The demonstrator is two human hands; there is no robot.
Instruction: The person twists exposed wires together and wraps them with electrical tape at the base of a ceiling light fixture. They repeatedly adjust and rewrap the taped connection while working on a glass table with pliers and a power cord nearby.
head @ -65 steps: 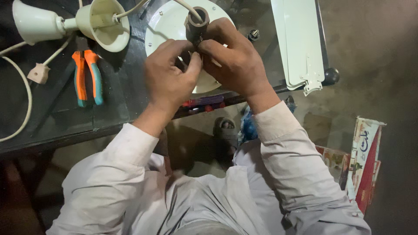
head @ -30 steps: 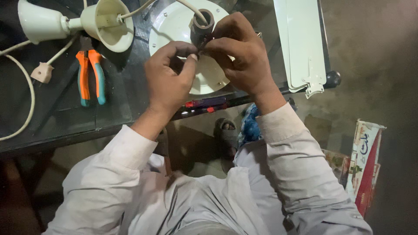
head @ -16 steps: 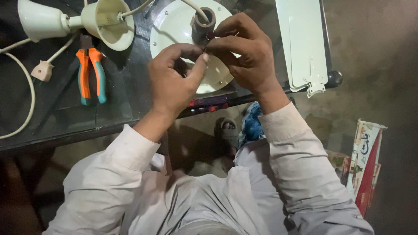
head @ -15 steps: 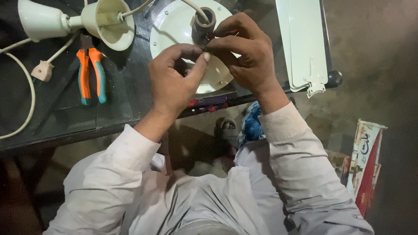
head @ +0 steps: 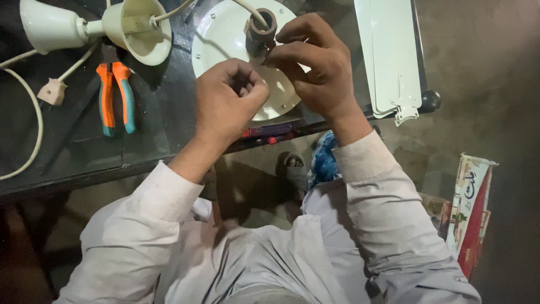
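Dark glass desk [head: 140, 141] carries a white round fan housing [head: 225, 39] at twelve o'clock, its dark centre shaft [head: 260, 35] still exposed, assembly seemingly unfinished. Right hand [head: 315, 67] pinches the shaft; left hand [head: 228, 104] is fisted, contents hidden. Orange pliers [head: 115, 95] lie untouched at ten.

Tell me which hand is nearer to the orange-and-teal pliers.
Left. The left hand is curled just right of the pliers, apart from them. The right hand is farther right, fingers at the dark hub.
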